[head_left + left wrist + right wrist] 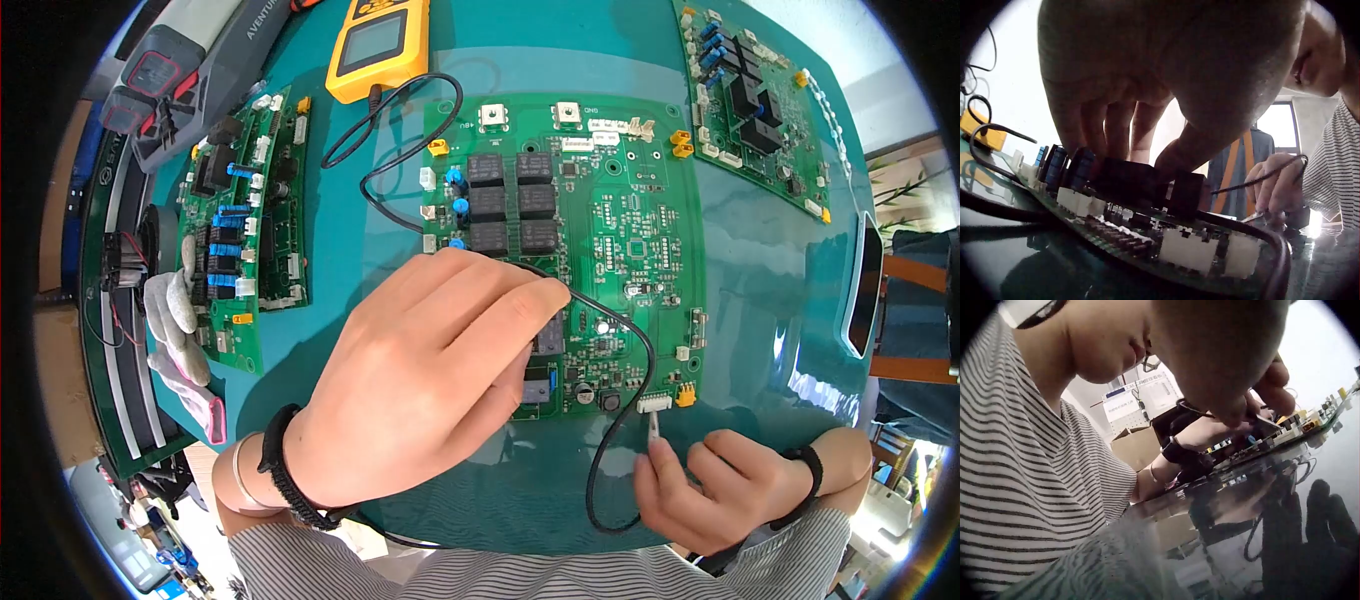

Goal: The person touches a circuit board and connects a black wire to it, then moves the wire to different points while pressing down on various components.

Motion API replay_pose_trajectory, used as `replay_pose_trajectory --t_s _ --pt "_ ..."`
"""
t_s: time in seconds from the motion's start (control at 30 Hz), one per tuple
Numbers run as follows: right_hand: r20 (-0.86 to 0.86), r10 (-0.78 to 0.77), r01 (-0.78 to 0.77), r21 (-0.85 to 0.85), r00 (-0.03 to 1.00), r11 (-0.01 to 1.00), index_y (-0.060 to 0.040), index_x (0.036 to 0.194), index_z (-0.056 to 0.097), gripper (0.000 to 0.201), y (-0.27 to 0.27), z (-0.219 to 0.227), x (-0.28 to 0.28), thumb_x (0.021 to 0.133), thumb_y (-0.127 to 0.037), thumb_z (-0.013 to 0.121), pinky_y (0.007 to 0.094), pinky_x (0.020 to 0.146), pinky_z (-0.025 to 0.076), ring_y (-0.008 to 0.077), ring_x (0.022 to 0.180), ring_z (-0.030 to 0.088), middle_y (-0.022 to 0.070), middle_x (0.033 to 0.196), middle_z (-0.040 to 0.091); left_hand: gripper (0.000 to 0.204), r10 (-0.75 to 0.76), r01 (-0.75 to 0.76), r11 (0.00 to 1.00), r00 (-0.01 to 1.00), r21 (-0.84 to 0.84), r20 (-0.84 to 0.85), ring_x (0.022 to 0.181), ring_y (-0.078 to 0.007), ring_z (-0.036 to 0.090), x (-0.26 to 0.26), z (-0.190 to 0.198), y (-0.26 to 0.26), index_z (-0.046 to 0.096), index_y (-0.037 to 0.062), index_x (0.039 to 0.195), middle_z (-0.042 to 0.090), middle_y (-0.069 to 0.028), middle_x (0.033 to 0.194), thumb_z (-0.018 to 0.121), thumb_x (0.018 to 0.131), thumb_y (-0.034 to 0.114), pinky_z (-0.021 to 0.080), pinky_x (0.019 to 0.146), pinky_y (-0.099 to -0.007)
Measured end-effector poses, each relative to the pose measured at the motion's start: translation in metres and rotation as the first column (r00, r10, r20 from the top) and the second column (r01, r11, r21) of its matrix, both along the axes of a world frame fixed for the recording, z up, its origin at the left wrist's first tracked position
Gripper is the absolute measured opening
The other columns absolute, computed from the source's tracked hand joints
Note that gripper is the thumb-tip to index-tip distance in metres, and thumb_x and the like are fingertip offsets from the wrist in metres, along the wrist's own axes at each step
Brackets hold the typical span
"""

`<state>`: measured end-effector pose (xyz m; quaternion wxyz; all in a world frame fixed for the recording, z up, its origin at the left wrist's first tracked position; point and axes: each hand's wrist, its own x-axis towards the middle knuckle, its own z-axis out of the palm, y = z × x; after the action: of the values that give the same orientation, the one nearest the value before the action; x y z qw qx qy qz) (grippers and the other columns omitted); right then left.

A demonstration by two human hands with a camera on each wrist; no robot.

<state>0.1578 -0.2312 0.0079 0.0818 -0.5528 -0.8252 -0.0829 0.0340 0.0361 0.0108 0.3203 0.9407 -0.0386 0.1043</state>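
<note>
A large green circuit board (660,200) with black relays (487,205) lies flat on the table. My left hand (430,370) is over its lower left part, fingers bent down among the relays; in the left wrist view its thumb (1175,156) comes down beside a relay. Its fingertips are largely hidden, and I cannot tell what they hold. My right hand (715,490) pinches a thin, pale pointed probe (654,428), its tip at a white connector (655,403) on the board's near edge. A black cable (648,350) loops from beside my left index finger toward my right hand.
A yellow handheld meter (375,50) with a screen stands beyond the board, its black lead running under my left hand. More circuit boards lie at the left (235,250) and far right (750,110). Gloves (175,310) rest at the left edge, a phone (862,285) at the right.
</note>
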Motion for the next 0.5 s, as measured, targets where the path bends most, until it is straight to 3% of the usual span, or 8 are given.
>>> replay_pose_trajectory --t_s 0.07,0.13,0.17,0.2,0.27,0.33,0.4,0.5 --pt "-0.043 -0.005 0.008 0.069 0.999 0.998 -0.0039 0.094 0.074 0.014 -0.001 0.000 -0.001 0.081 -0.002 0.070 0.0251 0.051 0.040 0.0124 0.058 0.056 0.0099 0.090 0.069 0.046 0.001 -0.001 1.000 1.000 -0.004 0.004 0.097 -0.0373 0.066 0.000 0.000 0.000 0.066 0.0004 0.117 0.069 -0.0166 0.111 0.070 0.072 -0.009 0.054 0.084 -0.0440" --pt "-0.132 -0.095 0.119 0.190 0.987 0.975 -0.0033 0.094 0.073 0.015 -0.002 0.003 -0.003 0.079 -0.003 0.073 0.0266 0.051 0.042 0.0151 0.059 0.058 0.0107 0.086 0.070 0.047 0.005 -0.005 1.000 1.000 -0.006 0.001 0.097 -0.0372 0.066 0.000 0.000 0.000 0.066 0.0007 0.117 0.070 -0.0165 0.110 0.071 0.071 -0.009 0.054 0.084 -0.0440" --pt "-0.160 -0.111 0.133 0.137 0.981 0.982 -0.0023 0.093 0.073 0.017 0.001 0.013 0.000 0.076 -0.004 0.075 0.0271 0.051 0.043 0.0160 0.058 0.060 0.0123 0.084 0.071 0.047 0.005 -0.005 1.000 1.000 -0.006 0.001 0.097 -0.0372 0.066 0.000 0.000 0.000 0.066 0.0007 0.117 0.070 -0.0165 0.110 0.071 0.071 -0.009 0.054 0.084 -0.0440" --pt "-0.161 -0.111 0.133 0.137 0.981 0.982 -0.0023 0.093 0.073 0.017 0.001 0.010 0.000 0.076 -0.004 0.075 0.0271 0.051 0.043 0.0160 0.058 0.060 0.0123 0.084 0.071 0.047 0.004 -0.004 1.000 1.000 -0.011 0.003 0.097 -0.0371 0.066 0.000 -0.001 0.000 0.066 0.0008 0.117 0.070 -0.0165 0.110 0.071 0.071 -0.009 0.054 0.084 -0.0440" --pt "-0.159 -0.252 0.285 0.239 0.955 0.928 -0.0062 0.093 0.073 0.016 0.001 0.000 -0.001 0.077 -0.006 0.073 0.0235 0.053 0.038 0.0114 0.058 0.054 0.0065 0.088 0.069 0.047 0.002 -0.001 1.000 1.000 -0.016 0.005 0.097 -0.0370 0.066 0.000 -0.001 0.001 0.066 0.0008 0.117 0.070 -0.0164 0.110 0.071 0.071 -0.009 0.053 0.084 -0.0441" --pt "-0.177 -0.250 0.282 0.182 0.952 0.942 -0.0034 0.093 0.073 0.019 0.000 -0.001 0.005 0.075 -0.004 0.074 0.0235 0.052 0.040 0.0127 0.056 0.055 0.0090 0.088 0.071 0.047 0.000 0.000 1.000 1.000 -0.018 0.005 0.097 -0.0367 0.066 0.000 -0.001 0.001 0.066 0.0011 0.117 0.070 -0.0161 0.110 0.071 0.071 -0.009 0.053 0.083 -0.0440" --pt "-0.318 -0.253 0.291 0.075 0.914 0.954 0.0005 0.094 0.073 0.022 0.001 -0.005 0.009 0.073 -0.003 0.076 0.0231 0.051 0.041 0.0135 0.056 0.058 0.0113 0.086 0.072 0.047 0.000 0.000 1.000 1.000 -0.014 0.003 0.097 -0.0366 0.066 0.000 -0.002 0.001 0.066 0.0011 0.117 0.070 -0.0160 0.110 0.071 0.071 -0.009 0.054 0.083 -0.0440" --pt "-0.349 -0.244 0.280 0.057 0.905 0.958 0.0025 0.093 0.072 0.025 0.003 -0.003 0.017 0.069 -0.002 0.076 0.0235 0.051 0.043 0.0134 0.056 0.060 0.0119 0.085 0.071 0.047 0.004 -0.004 1.000 1.000 -0.013 -0.001 0.097 -0.0363 0.067 0.000 -0.001 0.001 0.066 0.0013 0.117 0.070 -0.0158 0.110 0.072 0.071 -0.009 0.054 0.083 -0.0439"
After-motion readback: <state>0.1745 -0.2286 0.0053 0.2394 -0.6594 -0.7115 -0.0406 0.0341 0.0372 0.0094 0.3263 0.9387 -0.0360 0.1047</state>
